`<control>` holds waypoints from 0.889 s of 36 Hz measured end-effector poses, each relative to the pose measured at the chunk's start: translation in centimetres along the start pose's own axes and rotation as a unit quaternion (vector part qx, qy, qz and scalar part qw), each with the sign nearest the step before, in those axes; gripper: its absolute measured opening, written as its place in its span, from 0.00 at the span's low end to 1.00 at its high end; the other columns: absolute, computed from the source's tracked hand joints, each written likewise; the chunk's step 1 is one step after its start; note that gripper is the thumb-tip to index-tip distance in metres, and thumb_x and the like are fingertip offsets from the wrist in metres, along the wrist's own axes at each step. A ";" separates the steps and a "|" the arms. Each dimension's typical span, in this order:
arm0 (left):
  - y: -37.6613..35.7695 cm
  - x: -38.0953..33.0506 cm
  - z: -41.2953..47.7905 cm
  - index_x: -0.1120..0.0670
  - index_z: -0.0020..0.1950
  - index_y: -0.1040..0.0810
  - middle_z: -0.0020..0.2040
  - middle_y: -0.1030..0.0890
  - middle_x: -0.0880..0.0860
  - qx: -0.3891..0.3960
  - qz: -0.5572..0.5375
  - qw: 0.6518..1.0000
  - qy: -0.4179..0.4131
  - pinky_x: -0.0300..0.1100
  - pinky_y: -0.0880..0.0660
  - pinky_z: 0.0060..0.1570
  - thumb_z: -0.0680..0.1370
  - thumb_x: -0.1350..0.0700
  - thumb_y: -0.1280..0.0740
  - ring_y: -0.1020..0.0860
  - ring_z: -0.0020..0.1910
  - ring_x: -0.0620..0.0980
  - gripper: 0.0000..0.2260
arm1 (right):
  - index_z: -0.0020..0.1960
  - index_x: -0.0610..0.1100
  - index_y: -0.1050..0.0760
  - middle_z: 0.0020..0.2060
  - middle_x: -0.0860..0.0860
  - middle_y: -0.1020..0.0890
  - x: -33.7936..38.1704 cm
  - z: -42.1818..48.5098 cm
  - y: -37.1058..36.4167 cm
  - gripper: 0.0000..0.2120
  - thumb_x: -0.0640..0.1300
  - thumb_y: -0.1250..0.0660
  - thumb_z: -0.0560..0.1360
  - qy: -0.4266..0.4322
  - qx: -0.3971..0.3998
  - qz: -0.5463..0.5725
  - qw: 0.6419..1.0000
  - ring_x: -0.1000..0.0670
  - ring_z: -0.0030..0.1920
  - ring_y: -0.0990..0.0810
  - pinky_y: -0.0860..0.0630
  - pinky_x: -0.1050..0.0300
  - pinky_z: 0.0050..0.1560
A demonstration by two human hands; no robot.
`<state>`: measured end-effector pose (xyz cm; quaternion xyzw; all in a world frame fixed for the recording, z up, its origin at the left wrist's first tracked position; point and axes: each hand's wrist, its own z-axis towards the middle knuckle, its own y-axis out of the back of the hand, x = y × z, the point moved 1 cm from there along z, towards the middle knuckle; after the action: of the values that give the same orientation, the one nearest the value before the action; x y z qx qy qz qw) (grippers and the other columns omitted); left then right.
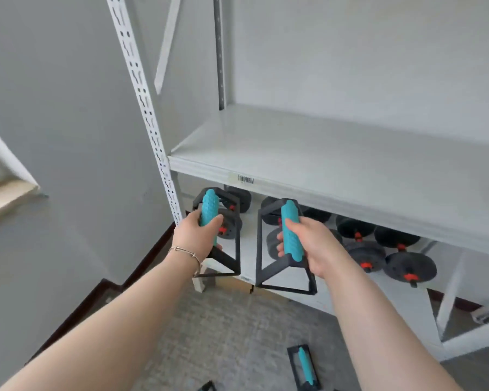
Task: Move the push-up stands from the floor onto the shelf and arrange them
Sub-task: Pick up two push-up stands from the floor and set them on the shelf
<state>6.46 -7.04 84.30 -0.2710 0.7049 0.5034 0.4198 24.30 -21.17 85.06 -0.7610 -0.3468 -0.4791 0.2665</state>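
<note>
My left hand (198,235) grips the teal handle of a black-framed push-up stand (209,206), held in the air just below the front edge of the white shelf board (322,153). My right hand (308,249) grips the teal handle of a second push-up stand (290,218), held beside the first at about the same height. A third push-up stand (304,366) lies on the grey carpet at the bottom. The black corner of another frame (208,386) shows at the bottom edge.
Several black dumbbells (390,249) with red collars lie on the lower shelf behind the stands. A white perforated upright (141,103) rises left of the shelf. A barcode label (244,179) sits on the shelf's front edge. A grey wall stands at left.
</note>
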 end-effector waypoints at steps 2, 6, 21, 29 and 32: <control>0.4 -1.6 0.4 0.51 0.56 0.25 0.40 0.20 0.50 -0.010 0.009 1.000 -0.017 0.43 0.18 0.33 0.77 0.43 0.34 0.18 0.34 0.48 0.14 | 0.62 0.40 0.28 0.46 0.38 0.21 2.0 -0.2 0.0 0.12 0.43 0.37 0.81 0.021 -0.006 -0.003 1.000 0.43 0.33 0.20 0.21 0.51 0.33; 1.2 -4.1 2.5 0.51 0.56 0.24 0.42 0.18 0.52 0.001 0.025 0.999 -0.036 0.38 0.24 0.26 0.75 0.42 0.34 0.18 0.35 0.50 0.16 | 0.61 0.39 0.28 0.45 0.38 0.21 5.5 0.6 -0.1 0.12 0.43 0.36 0.80 0.068 -0.035 -0.015 0.997 0.43 0.31 0.20 0.21 0.49 0.34; 1.1 -11.5 20.7 0.55 0.52 0.26 0.46 0.18 0.59 0.084 -0.040 0.992 -0.080 0.42 0.19 0.30 0.77 0.50 0.35 0.17 0.27 0.51 0.10 | 0.62 0.40 0.27 0.46 0.38 0.17 14.8 14.4 -3.4 0.12 0.43 0.37 0.81 0.114 -0.159 -0.032 0.980 0.44 0.33 0.18 0.20 0.51 0.34; -0.7 -15.1 31.2 0.61 0.51 0.25 0.40 0.22 0.57 0.149 -0.053 0.985 -0.070 0.46 0.18 0.31 0.76 0.52 0.35 0.19 0.26 0.55 0.12 | 0.58 0.39 0.29 0.40 0.39 0.19 18.5 23.1 -4.9 0.08 0.40 0.38 0.80 0.071 -0.235 -0.010 0.969 0.43 0.30 0.21 0.24 0.51 0.34; -1.6 -15.9 33.8 0.57 0.45 0.25 0.39 0.23 0.55 0.159 -0.033 0.984 -0.074 0.47 0.17 0.34 0.75 0.52 0.35 0.17 0.31 0.59 0.08 | 0.57 0.38 0.29 0.40 0.39 0.20 19.1 25.5 -5.2 0.08 0.39 0.38 0.80 0.054 -0.244 -0.006 0.968 0.43 0.30 0.22 0.24 0.52 0.33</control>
<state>26.44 23.48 92.51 -0.1863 0.7338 0.3889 0.5250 39.84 6.10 92.70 -0.7741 -0.2090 -0.5910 0.0878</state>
